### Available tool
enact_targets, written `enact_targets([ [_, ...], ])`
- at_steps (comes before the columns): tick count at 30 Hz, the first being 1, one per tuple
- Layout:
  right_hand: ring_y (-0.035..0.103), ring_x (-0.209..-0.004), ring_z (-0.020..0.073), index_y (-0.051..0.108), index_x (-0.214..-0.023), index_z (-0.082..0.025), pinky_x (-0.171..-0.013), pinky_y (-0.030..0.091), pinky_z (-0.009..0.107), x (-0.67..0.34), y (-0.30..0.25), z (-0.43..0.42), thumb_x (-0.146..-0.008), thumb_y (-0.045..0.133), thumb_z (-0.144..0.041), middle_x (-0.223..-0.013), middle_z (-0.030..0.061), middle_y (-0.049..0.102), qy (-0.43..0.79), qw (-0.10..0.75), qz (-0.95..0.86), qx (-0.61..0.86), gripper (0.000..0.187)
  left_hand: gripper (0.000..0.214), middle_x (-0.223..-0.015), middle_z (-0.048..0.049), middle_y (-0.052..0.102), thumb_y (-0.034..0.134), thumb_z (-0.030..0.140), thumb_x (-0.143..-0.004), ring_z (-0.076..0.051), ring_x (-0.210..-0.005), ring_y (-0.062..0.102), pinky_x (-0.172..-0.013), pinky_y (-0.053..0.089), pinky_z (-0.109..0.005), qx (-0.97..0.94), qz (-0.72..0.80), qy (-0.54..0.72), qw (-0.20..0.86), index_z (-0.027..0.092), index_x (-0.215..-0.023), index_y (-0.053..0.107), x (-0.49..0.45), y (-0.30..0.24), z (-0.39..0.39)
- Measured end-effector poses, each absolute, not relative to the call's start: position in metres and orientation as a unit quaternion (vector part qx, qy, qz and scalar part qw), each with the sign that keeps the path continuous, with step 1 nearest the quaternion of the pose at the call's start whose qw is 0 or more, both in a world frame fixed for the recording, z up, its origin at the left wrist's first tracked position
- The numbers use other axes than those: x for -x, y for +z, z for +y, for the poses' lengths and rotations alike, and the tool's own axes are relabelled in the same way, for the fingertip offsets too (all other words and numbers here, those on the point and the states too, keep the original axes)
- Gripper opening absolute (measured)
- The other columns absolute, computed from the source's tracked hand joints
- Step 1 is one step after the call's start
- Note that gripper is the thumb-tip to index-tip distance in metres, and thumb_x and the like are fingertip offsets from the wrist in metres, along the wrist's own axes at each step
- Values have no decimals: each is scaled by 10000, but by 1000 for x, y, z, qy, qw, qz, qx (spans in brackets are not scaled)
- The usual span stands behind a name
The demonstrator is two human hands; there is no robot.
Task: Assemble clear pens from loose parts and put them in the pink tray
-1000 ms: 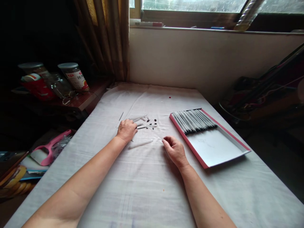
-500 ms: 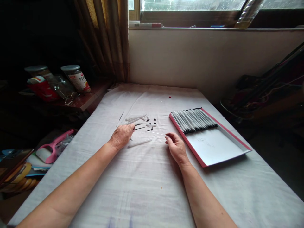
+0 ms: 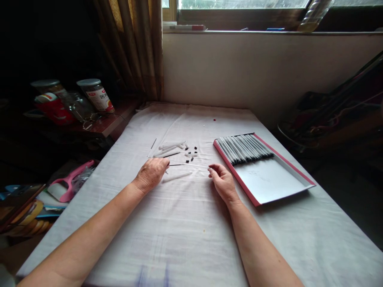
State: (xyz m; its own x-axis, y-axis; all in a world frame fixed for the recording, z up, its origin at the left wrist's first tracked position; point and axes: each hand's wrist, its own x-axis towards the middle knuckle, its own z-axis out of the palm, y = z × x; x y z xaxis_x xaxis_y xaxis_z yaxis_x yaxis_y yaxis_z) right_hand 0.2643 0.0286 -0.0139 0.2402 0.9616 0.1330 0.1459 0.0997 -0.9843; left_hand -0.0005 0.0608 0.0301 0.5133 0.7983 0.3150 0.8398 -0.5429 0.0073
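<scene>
My right hand (image 3: pixel 222 181) pinches one end of a thin pen refill (image 3: pixel 189 165) that stretches left, dark-tipped, toward my left hand (image 3: pixel 151 173). My left hand rests curled on the white cloth (image 3: pixel 185 223), fingertips close to the refill's tip; what they hold, if anything, is hidden. A clear pen barrel (image 3: pixel 177 176) lies on the cloth between both hands. Beyond them lie several loose clear barrels (image 3: pixel 172 146) and small black caps (image 3: pixel 193 153).
A red-edged white tray (image 3: pixel 278 183) at the right holds a row of assembled pens (image 3: pixel 243 146). Jars (image 3: pixel 95 95) stand on a dark shelf at the left, a pink lint roller (image 3: pixel 67 185) below. A wall and window sill run behind.
My right hand picked up a thin refill and now holds it out leftward. My left hand drew back from the pile of parts toward the refill's tip.
</scene>
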Motion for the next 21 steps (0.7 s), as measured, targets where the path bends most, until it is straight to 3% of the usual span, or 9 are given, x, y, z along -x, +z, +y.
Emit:
enact_targets([
  [6, 601, -646, 156, 638, -905, -174, -603, 505, 299, -275, -9, 28, -726, 629, -451, -843, 59, 680, 388, 527, -513, 556, 330, 185, -888, -32, 710, 461, 304, -922, -188, -829, 636, -754, 465, -286, 855, -481, -195, 9, 240, -918, 634, -1, 38, 59],
  [13, 602, -634, 149, 717, -918, -167, -633, 520, 308, -278, -4, 25, -715, 659, -414, -821, 66, 721, 410, 493, -530, 555, 325, 203, -847, -27, 710, 518, 374, -869, -168, -761, 640, -735, 493, -273, 786, -495, -330, -165, 224, -884, 655, -15, 37, 54],
  [21, 606, -622, 144, 745, -922, -173, -651, 536, 313, -270, -7, 23, -704, 660, -393, -816, 58, 737, 429, 481, -542, 540, 321, 487, -1202, -114, 645, 502, 580, -855, -227, -1135, 585, -971, 433, -356, 595, -457, -467, -467, 181, -1126, 572, -66, 25, 47],
])
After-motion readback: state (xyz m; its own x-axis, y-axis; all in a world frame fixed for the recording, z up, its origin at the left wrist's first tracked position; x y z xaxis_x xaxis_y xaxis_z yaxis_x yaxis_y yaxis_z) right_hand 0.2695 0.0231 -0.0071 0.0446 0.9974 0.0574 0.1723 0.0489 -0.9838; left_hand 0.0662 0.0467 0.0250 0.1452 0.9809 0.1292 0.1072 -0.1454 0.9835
